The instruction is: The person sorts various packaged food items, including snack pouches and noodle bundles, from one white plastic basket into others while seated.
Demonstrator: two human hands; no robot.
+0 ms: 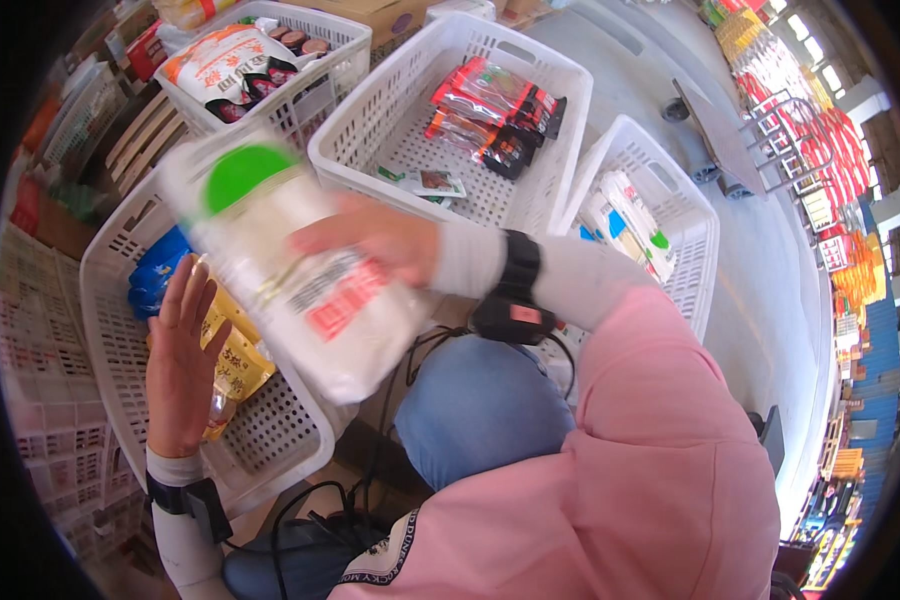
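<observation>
A large white plastic bag [270, 225] with a green circle and red print hangs tilted in my right hand [382, 236], blurred by motion. My right fingers grip its side, above the right rim of the near left white crate [304, 457]. Over that same crate my left hand [184, 360] is raised with nothing in it, palm showing and fingers apart. Beneath and beside the left hand lie yellow pouches [244, 360] and blue packets [154, 274]. The white bag hides part of the crate's inside.
A white crate [330, 161] with red and black packets [495, 105] stands ahead. To its right, another crate [701, 225] holds white packages [630, 217]. A further crate [364, 45] at the back left is full. Black cables [367, 480] run by my knees. A platform cart [720, 139] stands on the floor.
</observation>
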